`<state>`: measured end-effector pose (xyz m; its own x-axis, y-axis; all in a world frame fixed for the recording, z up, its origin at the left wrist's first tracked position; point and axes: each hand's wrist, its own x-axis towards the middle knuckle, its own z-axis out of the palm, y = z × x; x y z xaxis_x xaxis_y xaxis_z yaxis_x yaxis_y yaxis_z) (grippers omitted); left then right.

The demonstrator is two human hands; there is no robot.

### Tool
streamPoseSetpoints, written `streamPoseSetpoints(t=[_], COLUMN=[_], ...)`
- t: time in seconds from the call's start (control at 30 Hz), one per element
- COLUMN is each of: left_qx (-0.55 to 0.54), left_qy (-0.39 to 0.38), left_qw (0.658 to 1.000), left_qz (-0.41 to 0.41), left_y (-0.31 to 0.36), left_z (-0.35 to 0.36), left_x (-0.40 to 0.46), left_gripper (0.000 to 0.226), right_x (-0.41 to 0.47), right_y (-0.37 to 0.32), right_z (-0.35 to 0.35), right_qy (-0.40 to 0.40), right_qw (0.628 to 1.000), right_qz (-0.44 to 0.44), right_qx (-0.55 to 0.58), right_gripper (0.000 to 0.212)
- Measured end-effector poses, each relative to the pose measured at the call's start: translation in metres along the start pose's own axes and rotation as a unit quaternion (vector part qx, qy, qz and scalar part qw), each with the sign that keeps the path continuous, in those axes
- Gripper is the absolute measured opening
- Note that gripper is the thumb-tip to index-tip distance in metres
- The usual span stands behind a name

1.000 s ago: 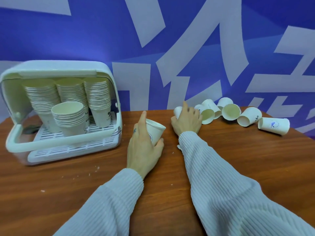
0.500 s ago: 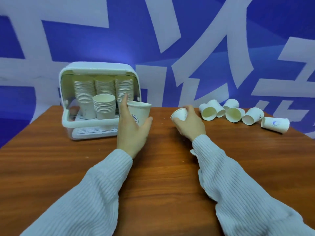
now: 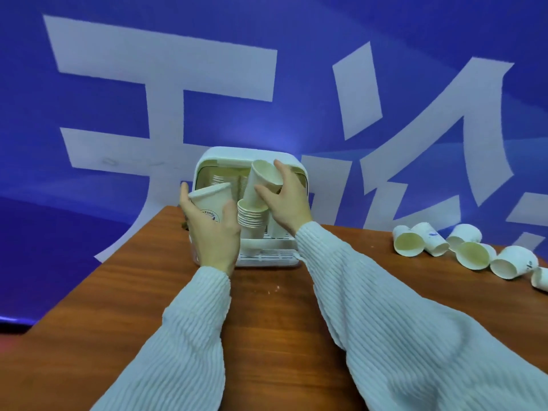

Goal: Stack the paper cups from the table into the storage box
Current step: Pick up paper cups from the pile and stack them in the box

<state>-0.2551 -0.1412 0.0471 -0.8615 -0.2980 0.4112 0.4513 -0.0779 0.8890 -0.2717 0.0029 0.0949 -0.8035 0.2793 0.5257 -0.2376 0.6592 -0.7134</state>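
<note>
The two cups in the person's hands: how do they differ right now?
The left hand's cup stands nearly upright with a printed logo facing us; the right hand's cup is tilted, mouth toward the camera, and shows no logo. The left hand's cup is beside the front stack; the right hand's cup is above it. Both are pale paper cups.

Evenly, brightly lit from above; pale glare on blue-and-white printed backdrop [image 3: 267, 137] just above white plastic storage box [image 3: 292, 164]. Soft throughout, bowed toward frame edges.

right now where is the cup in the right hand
In the head view the right hand holds the tilted cup at centre, in front of the open storage box, just above the short front stack.
</note>
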Motion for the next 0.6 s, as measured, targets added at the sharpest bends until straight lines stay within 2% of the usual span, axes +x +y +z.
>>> streamPoseSetpoints(t=[0.13,0.3,0.43,0.53,0.6], left_qx=[-0.019,0.000,0.012,-0.019,0.000], left_qy=[-0.010,-0.007,-0.012,-0.032,-0.048], left_qw=[1.000,1.000,1.000,0.999,0.998], left_qz=[0.003,-0.001,-0.001,0.002,0.031], left_y=[-0.003,-0.008,-0.004,0.003,0.009], left_z=[0.001,0.002,0.002,0.010,0.021], left_x=[0.002,0.002,0.010,0.024,0.036], left_gripper=[0.087,0.085,0.082,0.080,0.081], right_x=[0.009,0.008,-0.004,-0.011,-0.013], right_y=[0.008,0.017,0.031,0.037,0.039], right_z=[0.009,0.016,0.021,0.023,0.024], right_qy=[-0.120,-0.223,-0.229,-0.221,-0.212], right_qw=[0.982,0.951,0.954,0.967,0.972], right_qz=[-0.002,0.023,0.027,0.057,0.067], right_qx=[-0.146,-0.213,-0.190,-0.112,-0.078], right_gripper=[0.075,0.083,0.106,0.103,0.100])
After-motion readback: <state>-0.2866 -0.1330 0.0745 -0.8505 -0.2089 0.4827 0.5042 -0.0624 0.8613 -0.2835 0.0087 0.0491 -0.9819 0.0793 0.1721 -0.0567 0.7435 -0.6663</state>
